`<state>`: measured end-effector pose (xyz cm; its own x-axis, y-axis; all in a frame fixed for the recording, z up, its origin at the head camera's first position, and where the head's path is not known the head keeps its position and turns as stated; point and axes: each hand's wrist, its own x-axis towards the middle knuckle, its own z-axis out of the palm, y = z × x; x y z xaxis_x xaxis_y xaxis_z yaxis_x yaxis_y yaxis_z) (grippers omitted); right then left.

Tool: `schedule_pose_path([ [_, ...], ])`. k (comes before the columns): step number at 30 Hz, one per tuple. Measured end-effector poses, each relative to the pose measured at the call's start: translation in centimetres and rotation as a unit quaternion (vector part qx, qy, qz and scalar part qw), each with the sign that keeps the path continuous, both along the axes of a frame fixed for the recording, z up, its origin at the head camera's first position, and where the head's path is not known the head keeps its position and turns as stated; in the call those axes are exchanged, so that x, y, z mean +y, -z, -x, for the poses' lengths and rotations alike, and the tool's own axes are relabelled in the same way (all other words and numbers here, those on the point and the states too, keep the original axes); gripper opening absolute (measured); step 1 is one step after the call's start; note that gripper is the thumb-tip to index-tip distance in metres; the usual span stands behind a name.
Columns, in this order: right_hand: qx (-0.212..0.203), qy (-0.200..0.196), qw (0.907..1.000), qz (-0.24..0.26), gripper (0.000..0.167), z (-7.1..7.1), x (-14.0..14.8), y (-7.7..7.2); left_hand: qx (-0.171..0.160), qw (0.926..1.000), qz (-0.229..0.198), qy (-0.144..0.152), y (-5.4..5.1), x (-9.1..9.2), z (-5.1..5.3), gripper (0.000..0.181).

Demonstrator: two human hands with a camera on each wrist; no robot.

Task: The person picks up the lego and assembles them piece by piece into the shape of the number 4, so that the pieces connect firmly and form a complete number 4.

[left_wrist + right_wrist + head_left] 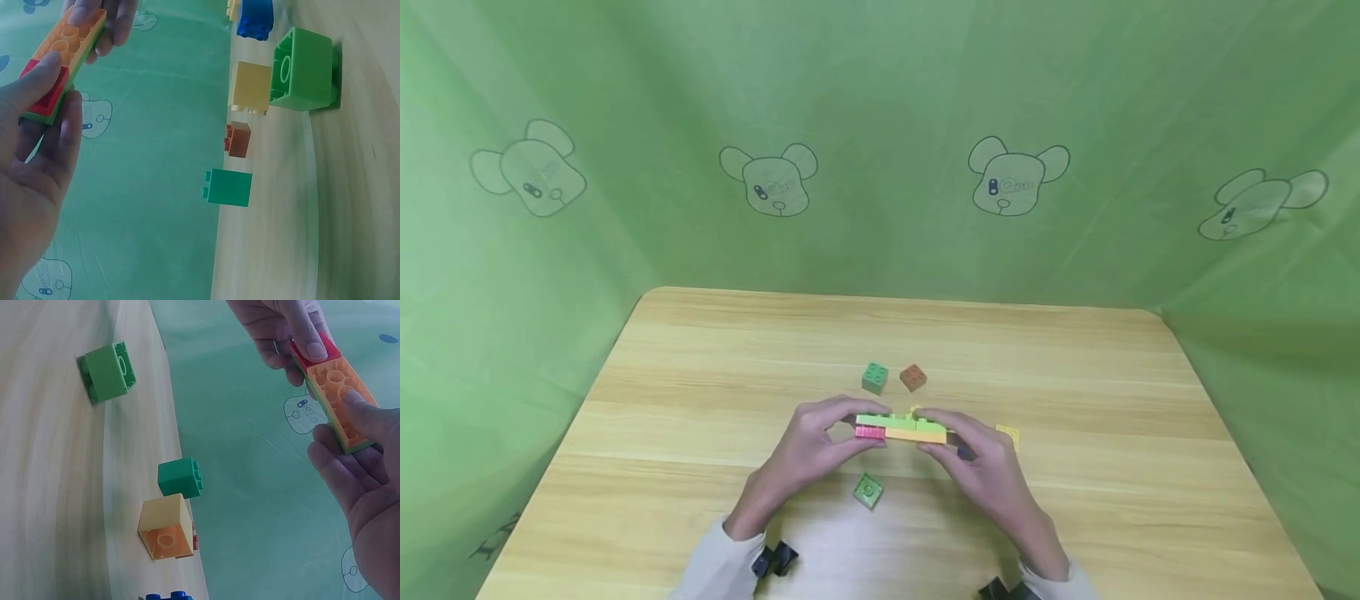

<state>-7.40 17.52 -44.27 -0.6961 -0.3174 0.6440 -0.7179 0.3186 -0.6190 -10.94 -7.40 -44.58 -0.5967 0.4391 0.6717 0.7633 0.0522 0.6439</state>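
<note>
A flat strip of joined toy building bricks is held level above the table. Its upper layer is a light green brick (901,422), and beneath it sit an orange brick (342,394) and a shorter red brick (45,87). My left hand (820,433) pinches the strip's red end, thumb below and fingers above. At the orange end my right hand (981,458) grips it the same way, thumb on the hollow underside. Both wrist views show that underside with its round tubes. The fingers partly cover the strip's ends.
Loose bricks lie around: a dark green one (875,377) and a brown one (913,377) behind the strip, a light green one (868,491) in front, and a yellow one (1009,435) to the right. A blue brick (255,19) is mostly hidden by my right hand in the head view.
</note>
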Motion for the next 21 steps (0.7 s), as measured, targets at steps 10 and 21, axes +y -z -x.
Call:
schedule_pose_path([
  [10,0.001,-0.007,1.0,0.006,0.035,-0.31,-0.22,0.0,0.0,1.0,0.002,-0.005,0.11,-0.17,-0.21,0.038],
  [21,0.005,0.001,0.9999,0.01,0.031,-0.33,-0.34,0.17,-0.017,0.9997,-0.019,0.004,0.47,-0.04,-0.23,0.04],
])
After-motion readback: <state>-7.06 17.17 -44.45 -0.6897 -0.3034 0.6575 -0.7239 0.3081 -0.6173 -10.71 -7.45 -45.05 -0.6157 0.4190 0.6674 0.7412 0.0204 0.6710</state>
